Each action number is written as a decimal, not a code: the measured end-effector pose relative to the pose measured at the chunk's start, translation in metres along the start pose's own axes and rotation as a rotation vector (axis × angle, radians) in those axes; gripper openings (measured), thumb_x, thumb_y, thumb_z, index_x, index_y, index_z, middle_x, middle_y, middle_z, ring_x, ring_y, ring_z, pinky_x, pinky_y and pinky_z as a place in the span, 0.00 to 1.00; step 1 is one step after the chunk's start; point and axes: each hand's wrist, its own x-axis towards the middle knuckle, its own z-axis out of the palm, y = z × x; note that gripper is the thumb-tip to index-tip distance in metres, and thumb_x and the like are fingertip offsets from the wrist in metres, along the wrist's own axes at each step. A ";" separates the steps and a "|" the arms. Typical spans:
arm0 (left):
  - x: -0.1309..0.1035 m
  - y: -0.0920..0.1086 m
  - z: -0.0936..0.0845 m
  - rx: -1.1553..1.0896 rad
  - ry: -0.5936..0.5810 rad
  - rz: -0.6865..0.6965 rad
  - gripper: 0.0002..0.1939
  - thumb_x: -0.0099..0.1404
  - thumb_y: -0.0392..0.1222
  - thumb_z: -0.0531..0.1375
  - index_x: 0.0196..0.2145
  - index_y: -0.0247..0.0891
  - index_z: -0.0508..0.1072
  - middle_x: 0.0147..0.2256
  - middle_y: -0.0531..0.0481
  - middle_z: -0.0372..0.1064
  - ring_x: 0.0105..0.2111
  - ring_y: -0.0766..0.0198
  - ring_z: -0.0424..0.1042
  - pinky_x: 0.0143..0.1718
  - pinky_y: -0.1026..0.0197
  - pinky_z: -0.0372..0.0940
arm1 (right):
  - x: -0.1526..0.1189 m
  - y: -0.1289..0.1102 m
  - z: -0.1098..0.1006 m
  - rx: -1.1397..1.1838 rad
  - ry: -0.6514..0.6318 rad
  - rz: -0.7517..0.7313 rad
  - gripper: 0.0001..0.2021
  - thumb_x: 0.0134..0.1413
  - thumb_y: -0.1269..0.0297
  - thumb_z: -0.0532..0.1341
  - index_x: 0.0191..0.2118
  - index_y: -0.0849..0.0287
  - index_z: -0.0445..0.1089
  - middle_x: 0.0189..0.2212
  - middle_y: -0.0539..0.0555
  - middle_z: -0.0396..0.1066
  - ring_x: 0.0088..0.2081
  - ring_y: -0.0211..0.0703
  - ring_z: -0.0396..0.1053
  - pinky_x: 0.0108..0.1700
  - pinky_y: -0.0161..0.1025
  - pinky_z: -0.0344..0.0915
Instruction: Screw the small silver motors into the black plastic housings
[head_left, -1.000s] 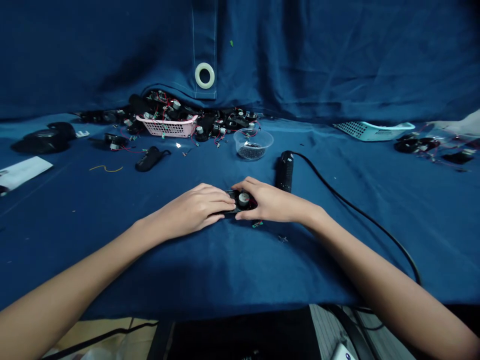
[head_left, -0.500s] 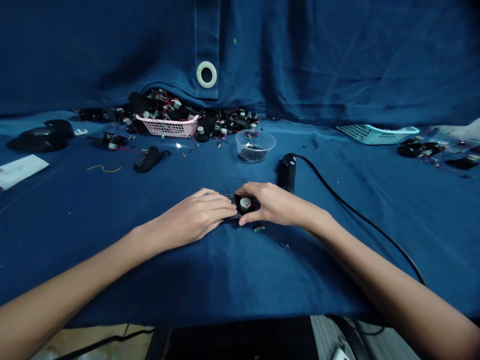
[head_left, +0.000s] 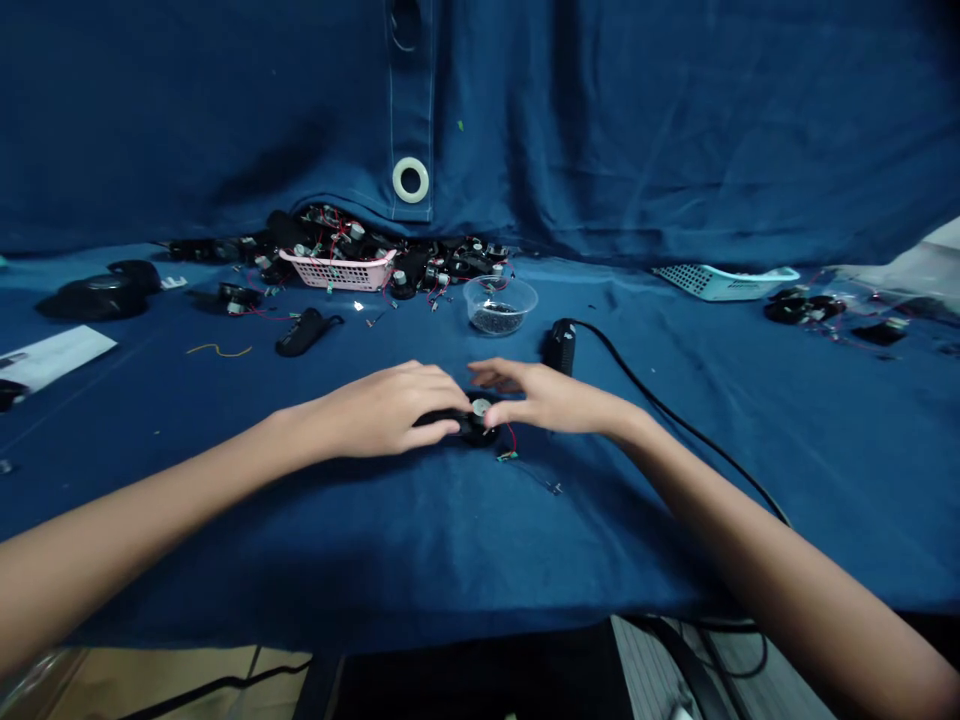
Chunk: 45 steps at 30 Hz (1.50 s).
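A black device part (head_left: 474, 428) with a round silver motor (head_left: 481, 407) lies on the blue cloth at the centre. My left hand (head_left: 401, 408) is closed around its left side, thumb in front and fingers behind. At the motor's right, my right hand (head_left: 536, 395) has its fingers and thumb spread, the thumb tip at the motor's edge and nothing gripped. Red wires run from the part to a small green board (head_left: 508, 456), and a thin wire trails off to the right.
Behind the hands are a clear tub (head_left: 500, 306) of small dark bits and a black corded tool (head_left: 560, 346). Farther back, a pink basket (head_left: 341, 273) stands among wired parts, and a turquoise basket (head_left: 727, 284) is at the right.
My left hand has shifted from pressing flat on the part to wrapping its left side, with the thumb now in front. My right hand's fingers have lifted and straightened slightly. The view has shifted.
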 end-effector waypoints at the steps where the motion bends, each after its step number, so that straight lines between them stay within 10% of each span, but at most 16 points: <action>1: 0.006 -0.001 -0.004 -0.005 0.002 -0.016 0.15 0.73 0.41 0.54 0.54 0.40 0.71 0.52 0.46 0.72 0.53 0.58 0.69 0.54 0.54 0.62 | -0.004 0.003 -0.005 0.025 0.078 0.016 0.33 0.58 0.47 0.60 0.63 0.62 0.60 0.57 0.61 0.69 0.55 0.47 0.70 0.57 0.45 0.65; 6: 0.037 -0.008 -0.006 -0.012 -0.131 0.070 0.25 0.71 0.32 0.51 0.63 0.49 0.62 0.56 0.46 0.67 0.52 0.60 0.69 0.52 0.59 0.62 | -0.023 0.029 -0.024 -0.307 0.514 0.355 0.23 0.61 0.50 0.57 0.53 0.63 0.67 0.44 0.63 0.74 0.46 0.53 0.73 0.50 0.48 0.67; 13: 0.052 -0.015 0.003 -0.019 -0.205 0.034 0.15 0.70 0.38 0.56 0.53 0.43 0.73 0.47 0.49 0.74 0.45 0.62 0.72 0.45 0.63 0.62 | -0.022 0.067 -0.016 -0.210 0.501 0.873 0.44 0.50 0.35 0.59 0.60 0.72 0.57 0.43 0.75 0.73 0.47 0.69 0.72 0.48 0.58 0.64; 19: 0.034 -0.015 0.003 0.128 -0.138 -0.369 0.18 0.67 0.56 0.58 0.38 0.38 0.74 0.33 0.48 0.76 0.30 0.59 0.73 0.27 0.62 0.54 | -0.005 0.080 -0.020 0.147 0.528 0.828 0.18 0.49 0.55 0.65 0.37 0.69 0.69 0.17 0.56 0.67 0.20 0.44 0.66 0.25 0.41 0.63; 29: 0.025 -0.005 0.010 0.182 0.010 -0.574 0.29 0.70 0.65 0.47 0.29 0.39 0.71 0.28 0.49 0.75 0.29 0.57 0.72 0.27 0.61 0.52 | -0.033 0.073 -0.034 0.938 0.766 0.660 0.10 0.56 0.57 0.58 0.30 0.58 0.62 0.21 0.48 0.63 0.20 0.31 0.60 0.19 0.28 0.60; 36: 0.113 -0.074 -0.017 0.085 0.293 -0.432 0.13 0.69 0.46 0.55 0.42 0.36 0.75 0.37 0.47 0.76 0.35 0.61 0.73 0.36 0.61 0.60 | -0.033 0.063 -0.022 1.302 0.770 0.518 0.11 0.57 0.57 0.55 0.29 0.57 0.57 0.17 0.49 0.62 0.14 0.31 0.53 0.13 0.28 0.48; 45: 0.237 -0.165 0.019 0.030 -0.320 -0.322 0.27 0.52 0.45 0.68 0.51 0.41 0.76 0.46 0.48 0.77 0.41 0.59 0.74 0.42 0.63 0.64 | -0.028 0.062 -0.007 1.231 0.847 0.591 0.12 0.56 0.57 0.59 0.27 0.58 0.60 0.19 0.49 0.63 0.16 0.31 0.58 0.14 0.29 0.53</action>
